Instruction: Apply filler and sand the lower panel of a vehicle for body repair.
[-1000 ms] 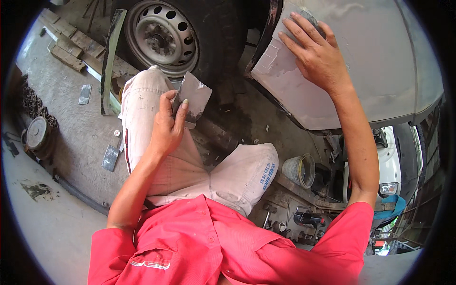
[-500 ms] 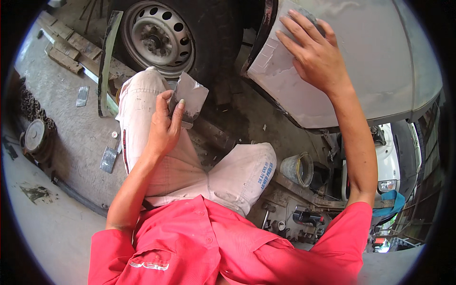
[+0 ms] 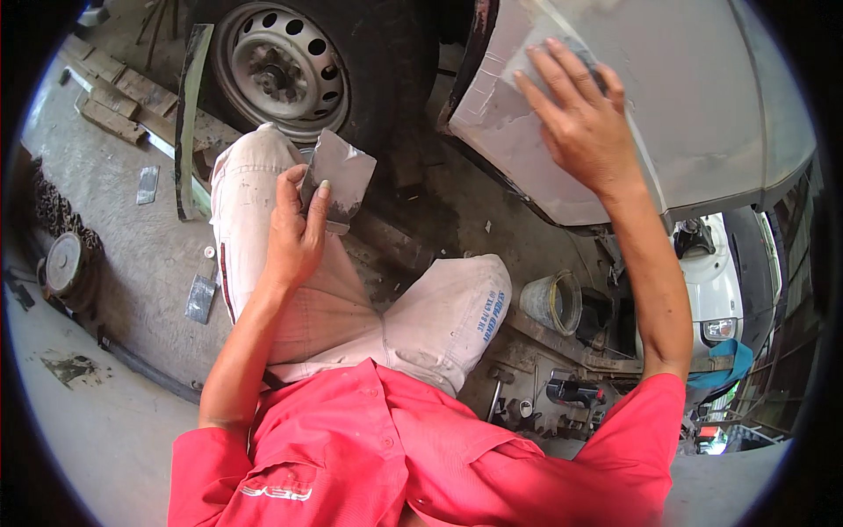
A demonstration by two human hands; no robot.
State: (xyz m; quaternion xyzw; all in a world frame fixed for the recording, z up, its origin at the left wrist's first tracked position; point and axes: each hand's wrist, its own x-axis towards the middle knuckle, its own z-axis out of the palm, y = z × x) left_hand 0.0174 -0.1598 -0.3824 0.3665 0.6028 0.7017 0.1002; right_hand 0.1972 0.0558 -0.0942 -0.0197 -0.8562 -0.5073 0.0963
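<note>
My left hand (image 3: 297, 224) is pinching a thin, flat grey putty spreader (image 3: 342, 171) above my knee. Pale and dark smears mark its surface. Farther right, my right hand (image 3: 584, 123) rests its long, extended fingers on a pale grey vehicle body panel (image 3: 694, 105). Beneath those fingers lies a flat grey spreader (image 3: 575, 42), pressed to the panel and mostly covered by the hand. Wet-looking, lighter filler (image 3: 505, 83) coats the panel's left edge, with short ridges in it.
A tyre with a silver wheel (image 3: 281, 70) stands ahead. Wooden boards (image 3: 132, 92), a greenish strip (image 3: 189, 132) and two flat plates (image 3: 200, 299) lie left. Right of my knee are a bucket (image 3: 551, 303) and a dark power tool (image 3: 572, 393). A lidded can (image 3: 66, 262) stands far left.
My right hand has slid slightly down across the panel with the spreader. My left hand keeps hold of its spreader, and the whole view has shifted a little.
</note>
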